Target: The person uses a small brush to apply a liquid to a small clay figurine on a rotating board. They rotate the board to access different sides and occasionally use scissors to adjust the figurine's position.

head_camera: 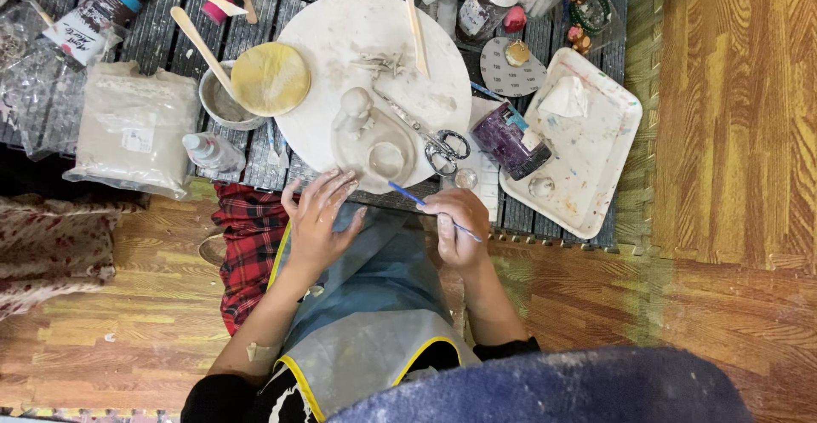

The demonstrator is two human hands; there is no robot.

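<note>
While scissors (442, 144) flank the clay piece (374, 138), hands: right (459, 227) grips brush (430, 208), left (319, 219) released.

Two hands: the left hand (317, 216) and the right hand (458, 225). One thin blue paintbrush (425, 206), one pair of scissors (436, 142), one round white turntable board (340, 27), one yellow sponge disc (270, 78), one white paint-flecked tray (596, 159), one purple jar (509, 140), and three flat wooden modelling sticks, among them one lying on the board (415, 27).
</note>
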